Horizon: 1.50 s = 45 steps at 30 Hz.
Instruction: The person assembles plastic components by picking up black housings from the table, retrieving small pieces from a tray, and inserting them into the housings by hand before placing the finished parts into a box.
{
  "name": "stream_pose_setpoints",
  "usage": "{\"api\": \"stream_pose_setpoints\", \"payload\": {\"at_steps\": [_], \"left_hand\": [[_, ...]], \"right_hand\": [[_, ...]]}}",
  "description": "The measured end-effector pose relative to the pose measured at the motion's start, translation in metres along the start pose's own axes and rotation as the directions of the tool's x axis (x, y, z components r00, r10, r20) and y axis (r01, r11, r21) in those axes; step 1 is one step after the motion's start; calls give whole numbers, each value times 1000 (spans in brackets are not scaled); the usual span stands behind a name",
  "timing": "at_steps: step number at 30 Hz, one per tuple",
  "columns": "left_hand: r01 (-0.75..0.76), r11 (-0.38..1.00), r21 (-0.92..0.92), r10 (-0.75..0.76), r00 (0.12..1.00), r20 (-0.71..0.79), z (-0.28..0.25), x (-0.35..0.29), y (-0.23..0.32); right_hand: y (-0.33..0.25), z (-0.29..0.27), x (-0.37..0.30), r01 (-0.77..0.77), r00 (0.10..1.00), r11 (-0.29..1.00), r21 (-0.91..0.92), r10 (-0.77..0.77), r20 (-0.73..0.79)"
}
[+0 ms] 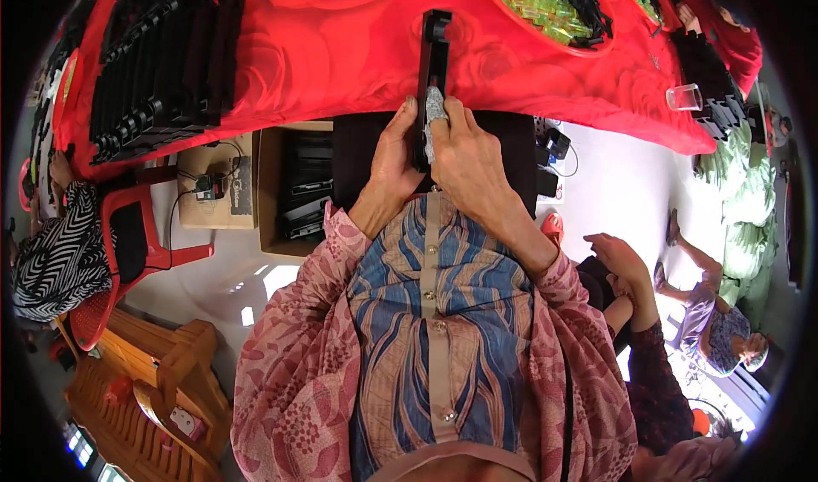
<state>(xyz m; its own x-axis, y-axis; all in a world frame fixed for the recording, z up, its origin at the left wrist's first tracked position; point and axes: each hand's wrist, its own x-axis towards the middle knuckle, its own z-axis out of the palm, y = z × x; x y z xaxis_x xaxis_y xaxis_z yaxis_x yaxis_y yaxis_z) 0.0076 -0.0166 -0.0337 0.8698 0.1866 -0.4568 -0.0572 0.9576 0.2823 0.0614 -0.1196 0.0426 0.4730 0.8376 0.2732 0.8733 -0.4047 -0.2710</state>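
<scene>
Strip (436, 60), black, pointing to twelve over the bench (315, 47) edge | left hand (394, 162) gripping one side, right hand (470, 162) clasping the other: mid-job, it seems | stacked black pieces (162, 81) at nine, carton (266, 201) of more at eight; done or waiting, can't tell | green bits (528, 5) at two

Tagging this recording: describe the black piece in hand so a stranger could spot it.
Find the red rose-patterned cloth, then its near edge, midway. There, the left hand and right hand hold a long black piece. Unlike the black stack at left, it's held singly.
</scene>
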Motion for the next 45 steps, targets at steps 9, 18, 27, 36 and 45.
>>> {"api": "stream_pose_setpoints", "payload": {"at_steps": [9, 18, 27, 36, 45], "left_hand": [[-23, 999, -38, 24, 1000, 13, 2, 1, 1], [53, 998, -22, -52, 998, 24, 14, -7, 2], [31, 998, 51, -32, 999, 19, 7, -3, 5], [-67, 982, 175, 71, 997, -22, 9, -5, 14], [-85, 986, 147, 90, 996, -29, 4, -3, 15]], "right_hand": [[-4, -4, 7, -96, 993, 992, 80, 90, 78], [-6, 0, -5, -37, 999, 996, -81, 38, 9], [-2, -8, -1, -34, 999, 986, -166, 33, -8], [3, -21, 4, 55, 998, 944, -325, -41, 50], [1, -16, 13, 100, 995, 963, -252, -92, 42]]}}
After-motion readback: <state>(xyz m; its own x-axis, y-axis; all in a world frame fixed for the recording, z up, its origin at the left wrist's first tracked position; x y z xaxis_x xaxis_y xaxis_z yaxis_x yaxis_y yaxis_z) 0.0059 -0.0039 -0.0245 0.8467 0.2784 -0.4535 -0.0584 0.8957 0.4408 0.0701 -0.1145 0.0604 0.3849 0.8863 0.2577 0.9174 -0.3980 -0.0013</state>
